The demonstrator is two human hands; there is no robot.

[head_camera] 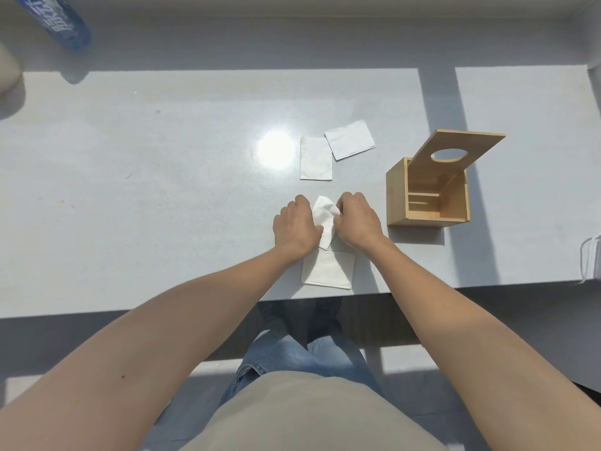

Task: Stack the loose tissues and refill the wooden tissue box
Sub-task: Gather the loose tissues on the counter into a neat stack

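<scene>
Tissues: one thin white sheet (325, 219) is pinched between left hand (294, 224) and right hand (357, 219), above the folded stack (328, 270) at the grey table's (162, 190) near edge; a tug might tear it, or nudge the stack overboard.

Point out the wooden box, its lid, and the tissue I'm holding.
wooden box (395, 196), head view, left outer wall.
lid (471, 141), head view, board beside the oval hole.
tissue (323, 213), head view, middle, between the hands.
</scene>
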